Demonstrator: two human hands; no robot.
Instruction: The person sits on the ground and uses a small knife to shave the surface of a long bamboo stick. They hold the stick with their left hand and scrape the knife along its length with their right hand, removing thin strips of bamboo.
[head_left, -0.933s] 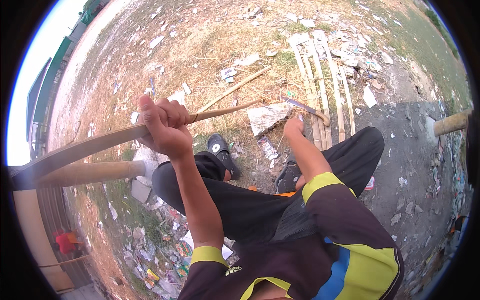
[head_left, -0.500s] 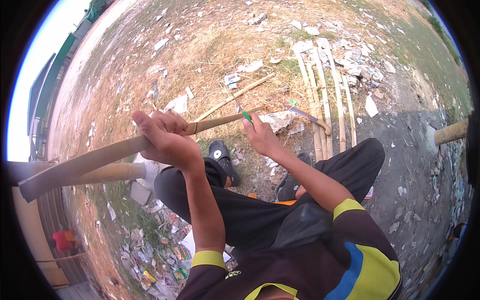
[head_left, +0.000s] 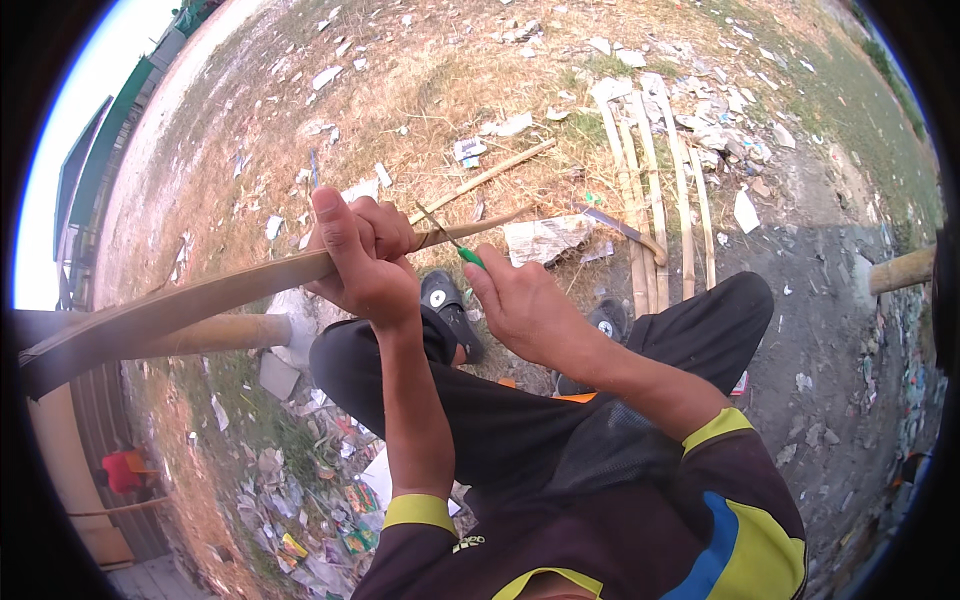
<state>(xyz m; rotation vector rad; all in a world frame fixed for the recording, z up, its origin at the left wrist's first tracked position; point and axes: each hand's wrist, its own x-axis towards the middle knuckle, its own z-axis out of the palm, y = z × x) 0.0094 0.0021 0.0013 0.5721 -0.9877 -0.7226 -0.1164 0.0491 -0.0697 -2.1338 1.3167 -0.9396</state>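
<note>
A long, flat bamboo strip runs from the far left across to a thin end right of the middle. My left hand is closed round it, thumb up, a little short of that thin end. Between the fingers of my right hand is a small knife with a green handle. Its narrow, slightly curved blade points up and left, crossing the strip just right of my left hand. Whether the edge bites into the bamboo, I cannot tell.
Several split bamboo slats lie side by side at the right, a wooden-handled machete against them. One loose bamboo stick lies ahead. Thick bamboo poles stick out at left and right. Paper scraps litter the ground.
My right hand has drawn back left and nearer with the knife, bringing the blade from the strip's thin end to beside my left hand. My left hand has shifted slightly right.
</note>
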